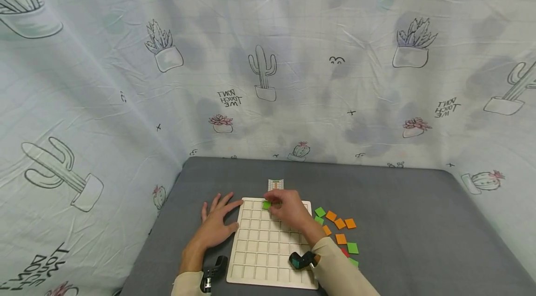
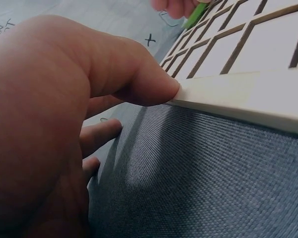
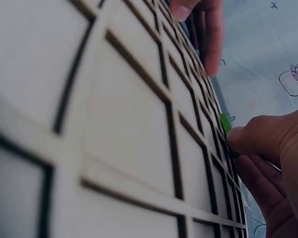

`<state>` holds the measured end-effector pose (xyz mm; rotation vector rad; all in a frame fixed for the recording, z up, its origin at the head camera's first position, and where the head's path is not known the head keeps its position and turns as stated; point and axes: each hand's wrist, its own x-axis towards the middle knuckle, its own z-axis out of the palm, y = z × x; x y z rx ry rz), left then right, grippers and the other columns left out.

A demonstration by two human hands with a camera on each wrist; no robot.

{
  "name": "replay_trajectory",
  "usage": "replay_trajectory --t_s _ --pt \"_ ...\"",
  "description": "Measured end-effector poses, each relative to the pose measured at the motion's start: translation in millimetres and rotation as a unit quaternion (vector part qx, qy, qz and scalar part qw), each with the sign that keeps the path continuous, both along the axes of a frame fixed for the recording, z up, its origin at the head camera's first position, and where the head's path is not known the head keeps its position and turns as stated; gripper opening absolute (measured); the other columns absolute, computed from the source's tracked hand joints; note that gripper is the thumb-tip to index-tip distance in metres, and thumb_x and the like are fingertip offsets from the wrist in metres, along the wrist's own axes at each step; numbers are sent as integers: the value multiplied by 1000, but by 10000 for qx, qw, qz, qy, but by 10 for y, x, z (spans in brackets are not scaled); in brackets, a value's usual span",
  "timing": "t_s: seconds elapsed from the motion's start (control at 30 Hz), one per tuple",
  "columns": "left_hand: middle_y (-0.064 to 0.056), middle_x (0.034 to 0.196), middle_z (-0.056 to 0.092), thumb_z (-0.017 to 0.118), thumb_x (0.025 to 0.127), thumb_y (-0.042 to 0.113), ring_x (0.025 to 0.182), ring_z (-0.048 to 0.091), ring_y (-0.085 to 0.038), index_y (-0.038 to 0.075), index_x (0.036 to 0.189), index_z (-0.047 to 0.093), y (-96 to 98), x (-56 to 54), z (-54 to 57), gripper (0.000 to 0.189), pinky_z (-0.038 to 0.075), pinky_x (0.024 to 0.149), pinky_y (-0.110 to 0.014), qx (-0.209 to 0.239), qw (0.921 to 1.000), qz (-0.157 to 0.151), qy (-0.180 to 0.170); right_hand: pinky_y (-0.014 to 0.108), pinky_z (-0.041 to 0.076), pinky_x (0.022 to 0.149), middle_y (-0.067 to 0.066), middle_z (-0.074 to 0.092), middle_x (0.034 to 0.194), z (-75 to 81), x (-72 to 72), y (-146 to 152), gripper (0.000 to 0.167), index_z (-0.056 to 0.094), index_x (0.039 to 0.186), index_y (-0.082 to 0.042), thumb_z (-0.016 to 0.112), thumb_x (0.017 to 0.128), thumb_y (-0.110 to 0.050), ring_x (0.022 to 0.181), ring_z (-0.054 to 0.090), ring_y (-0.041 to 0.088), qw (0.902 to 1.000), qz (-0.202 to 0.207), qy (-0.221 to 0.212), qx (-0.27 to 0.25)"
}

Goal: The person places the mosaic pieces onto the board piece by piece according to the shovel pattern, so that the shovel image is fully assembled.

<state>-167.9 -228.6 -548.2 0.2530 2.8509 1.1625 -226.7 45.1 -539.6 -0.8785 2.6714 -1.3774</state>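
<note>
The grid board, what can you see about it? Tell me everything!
The grid board is a pale, wooden-looking rectangle with raised strips framing rows of square cells. It lies flat on the grey tabletop. The left hand touches its left edge; the right hand pinches a green square tile at its far row.

Backdrop cloth (image 1: 301, 114), pale, creased: beyond and above right grip (image 1: 286, 207) | potted cactus drawing (image 1: 263, 72): beyond, slightly left of same | pink succulent drawing (image 1: 416, 123): beyond, well right of same | mirrored lettering (image 1: 229, 99): beyond left grip (image 1: 215, 228) | bench (image 1: 418, 231), grey: beneath both grips
</note>
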Motion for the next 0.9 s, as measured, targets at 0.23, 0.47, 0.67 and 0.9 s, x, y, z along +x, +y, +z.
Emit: replay_trajectory --t_s 0.23,0.47,0.67,0.9 --pt "-18 176 38 74 92 7 169 12 -50 20 154 65 1 -4 3 65 -11 126 -77 13 10000 14 7 38 66 91 11 81 122 -29 -2 -48 36 79 129 -3 77 94 6 108 80 25 9993 8 324 186" --pt "-19 176 38 75 92 7 168 12 -50 20 154 65 -3 -1 3 65 -10 127 -77 20 10000 8 14 39 67 93 12 81 126 -55 8 -88 37 78 131 -3 77 95 5 111 80 26 9987 21 439 267" --pt "-18 176 38 75 92 7 169 12 -50 20 154 65 -1 3 11 64 -10 127 -77 23 10000 3 33 40 67 93 9 81 126 -45 22 -80 38 79 131 -6 78 95 3 112 80 26 9964 -33 720 450" --pt "-17 176 38 75 91 7 169 13 -49 20 154 66 8 11 12 64 -10 127 -76 22 10000 36 23 46 67 91 10 80 132 57 161 90 38 78 135 -4 76 97 0 109 80 29 9976 -178 569 341"
